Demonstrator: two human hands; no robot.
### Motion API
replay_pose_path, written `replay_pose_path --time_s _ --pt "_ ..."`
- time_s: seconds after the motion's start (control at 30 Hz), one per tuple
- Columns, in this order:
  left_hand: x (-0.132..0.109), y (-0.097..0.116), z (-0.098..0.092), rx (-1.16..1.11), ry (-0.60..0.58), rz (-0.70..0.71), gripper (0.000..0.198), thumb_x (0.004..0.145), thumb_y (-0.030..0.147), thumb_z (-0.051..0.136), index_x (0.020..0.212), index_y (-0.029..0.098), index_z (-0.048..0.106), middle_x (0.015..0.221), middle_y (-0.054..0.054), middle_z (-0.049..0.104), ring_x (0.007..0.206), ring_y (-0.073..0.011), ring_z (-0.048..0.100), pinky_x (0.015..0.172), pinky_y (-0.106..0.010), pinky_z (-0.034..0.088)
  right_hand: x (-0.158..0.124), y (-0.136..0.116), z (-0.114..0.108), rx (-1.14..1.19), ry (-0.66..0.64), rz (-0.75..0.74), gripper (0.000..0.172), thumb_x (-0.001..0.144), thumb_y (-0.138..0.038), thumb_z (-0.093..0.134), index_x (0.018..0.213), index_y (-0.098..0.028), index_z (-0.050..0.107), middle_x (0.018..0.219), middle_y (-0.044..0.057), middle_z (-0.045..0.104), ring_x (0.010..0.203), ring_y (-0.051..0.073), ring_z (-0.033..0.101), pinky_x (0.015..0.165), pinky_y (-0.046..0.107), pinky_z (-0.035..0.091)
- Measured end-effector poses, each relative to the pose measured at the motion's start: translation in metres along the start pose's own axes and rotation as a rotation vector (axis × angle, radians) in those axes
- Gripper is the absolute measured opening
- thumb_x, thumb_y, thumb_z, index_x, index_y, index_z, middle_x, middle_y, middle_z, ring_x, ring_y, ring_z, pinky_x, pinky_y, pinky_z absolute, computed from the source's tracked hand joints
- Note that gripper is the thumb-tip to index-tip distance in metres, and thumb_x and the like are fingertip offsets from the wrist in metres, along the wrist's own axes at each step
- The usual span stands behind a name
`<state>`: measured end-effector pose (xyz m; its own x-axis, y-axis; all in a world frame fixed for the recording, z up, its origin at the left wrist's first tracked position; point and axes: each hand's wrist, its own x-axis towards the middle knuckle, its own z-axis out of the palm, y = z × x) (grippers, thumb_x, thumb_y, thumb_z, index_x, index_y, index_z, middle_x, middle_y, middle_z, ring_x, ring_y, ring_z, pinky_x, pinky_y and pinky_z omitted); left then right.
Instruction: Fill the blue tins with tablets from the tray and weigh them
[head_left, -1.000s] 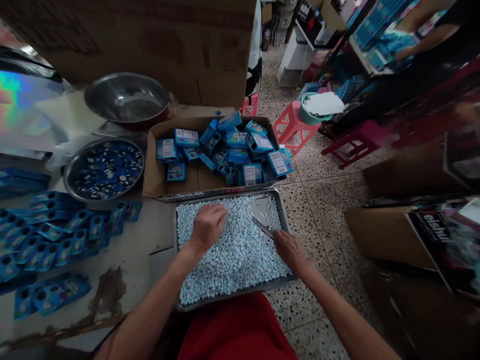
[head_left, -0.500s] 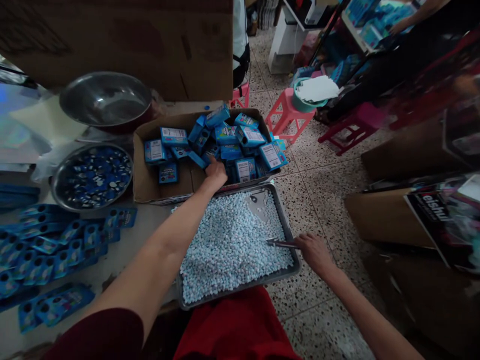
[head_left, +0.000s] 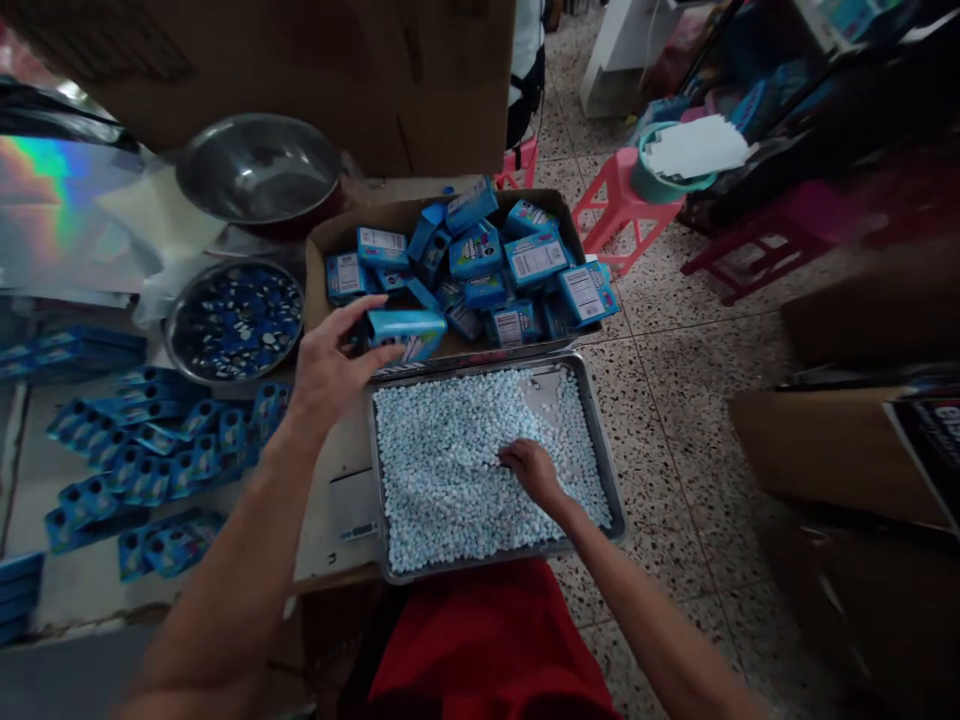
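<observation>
My left hand [head_left: 328,362] holds a small blue box [head_left: 406,333] just above the near edge of a cardboard carton [head_left: 328,238] full of similar blue boxes. In front of it a metal tray [head_left: 609,478] is covered with small pale blue and white pellets [head_left: 450,460]. My right hand [head_left: 529,466] rests in those pellets near the tray's middle, fingers curled down into them; what they grip is hidden.
On the table to the left lie several blue blister cards [head_left: 161,440], a metal dish of blue caps [head_left: 235,320] and an empty steel bowl [head_left: 259,170]. Pink plastic stools [head_left: 619,205] stand on the speckled floor; cardboard boxes [head_left: 840,450] sit at the right.
My left hand reached into the carton and has come back out holding a blue box. My right hand moved from the tray's right edge into the pellets; the metal tool it held is no longer visible.
</observation>
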<state>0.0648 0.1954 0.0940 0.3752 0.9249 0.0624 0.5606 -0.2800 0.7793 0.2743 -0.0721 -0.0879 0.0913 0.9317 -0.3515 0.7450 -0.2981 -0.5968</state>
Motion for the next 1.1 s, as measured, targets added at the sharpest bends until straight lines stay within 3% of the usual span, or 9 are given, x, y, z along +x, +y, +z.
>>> replay_pose_path --time_s 0.07,0.13,0.2,0.27,0.4,0.63,0.9,1.0,1.1 --pt "-0.035 0.005 -0.015 0.025 -0.138 0.033 0.064 0.077 0.042 0.078 0.138 0.033 0.062 0.133 -0.002 0.066 0.121 -0.0268 0.064 0.105 -0.041 0.053 -0.011 -0.001 -0.024 0.166 0.028 -0.001 0.016 0.095 -0.021 0.061 0.094 -0.021 0.077 0.092 0.005 0.076 0.090 0.019 0.069 0.084 0.028 0.049" --pt "-0.067 -0.003 -0.012 0.078 -0.237 -0.022 0.071 0.076 0.034 0.079 0.143 0.037 0.056 0.133 -0.002 0.066 0.123 -0.0278 0.064 0.106 -0.044 0.052 -0.023 -0.008 -0.052 0.323 0.047 -0.013 0.015 0.094 -0.025 0.062 0.093 -0.022 0.077 0.089 0.004 0.076 0.087 0.019 0.069 0.083 0.029 0.050" --pt "-0.091 -0.021 0.004 0.125 -0.283 -0.129 0.075 0.072 0.026 0.081 0.141 0.033 0.055 0.125 -0.005 0.070 0.116 -0.0289 0.067 0.101 -0.045 0.054 -0.032 -0.021 -0.079 0.395 0.047 -0.033 0.016 0.094 -0.028 0.062 0.094 -0.022 0.078 0.088 0.004 0.075 0.087 0.019 0.068 0.082 0.029 0.050" --pt "-0.108 -0.040 0.024 0.151 -0.312 -0.174 0.061 0.070 0.021 0.082 0.128 0.027 0.062 0.116 -0.006 0.073 0.109 -0.0288 0.069 0.098 -0.044 0.055 -0.035 -0.037 -0.103 0.420 0.049 -0.052 0.017 0.094 -0.030 0.063 0.093 -0.022 0.078 0.087 0.004 0.074 0.086 0.019 0.068 0.082 0.030 0.049" --pt "-0.119 -0.054 0.052 0.206 -0.301 -0.019 0.037 0.075 0.017 0.077 0.110 0.024 0.069 0.114 -0.006 0.073 0.110 -0.0278 0.066 0.100 -0.042 0.053 -0.024 -0.061 -0.132 0.356 0.048 -0.079 0.018 0.094 -0.032 0.063 0.093 -0.021 0.078 0.085 0.003 0.072 0.083 0.018 0.066 0.080 0.029 0.048" --pt "-0.124 -0.045 0.067 0.313 -0.293 0.185 0.039 0.076 0.003 0.065 0.111 0.022 0.070 0.110 -0.009 0.070 0.109 -0.0284 0.062 0.099 -0.043 0.050 0.012 -0.083 -0.141 -0.038 0.002 -0.115 0.018 0.094 -0.026 0.062 0.093 -0.021 0.079 0.093 0.004 0.075 0.086 0.019 0.067 0.080 0.029 0.047" --pt "-0.135 -0.071 0.102 0.263 -0.286 0.139 0.037 0.075 0.008 0.070 0.110 0.021 0.069 0.109 -0.009 0.070 0.108 -0.0296 0.061 0.098 -0.044 0.050 0.035 -0.173 -0.118 -0.501 -0.194 -0.073 0.025 0.091 -0.021 0.055 0.095 -0.016 0.080 0.093 0.013 0.078 0.084 0.024 0.071 0.073 0.029 0.047" --pt "-0.136 -0.078 0.100 0.129 -0.248 0.074 0.048 0.073 0.009 0.071 0.119 0.021 0.064 0.118 -0.009 0.068 0.115 -0.0275 0.061 0.103 -0.041 0.050 0.025 -0.153 -0.138 -0.474 -0.167 -0.035 0.028 0.094 -0.024 0.054 0.100 -0.020 0.080 0.099 0.010 0.079 0.088 0.024 0.071 0.073 0.029 0.047" --pt "-0.138 -0.087 0.095 -0.041 -0.192 -0.067 0.055 0.069 0.007 0.070 0.121 0.020 0.059 0.122 -0.007 0.068 0.115 -0.0235 0.064 0.102 -0.037 0.051 -0.010 -0.077 -0.171 -0.348 -0.072 -0.001 0.026 0.096 -0.028 0.055 0.104 -0.027 0.080 0.105 0.003 0.078 0.095 0.020 0.070 0.080 0.027 0.047"
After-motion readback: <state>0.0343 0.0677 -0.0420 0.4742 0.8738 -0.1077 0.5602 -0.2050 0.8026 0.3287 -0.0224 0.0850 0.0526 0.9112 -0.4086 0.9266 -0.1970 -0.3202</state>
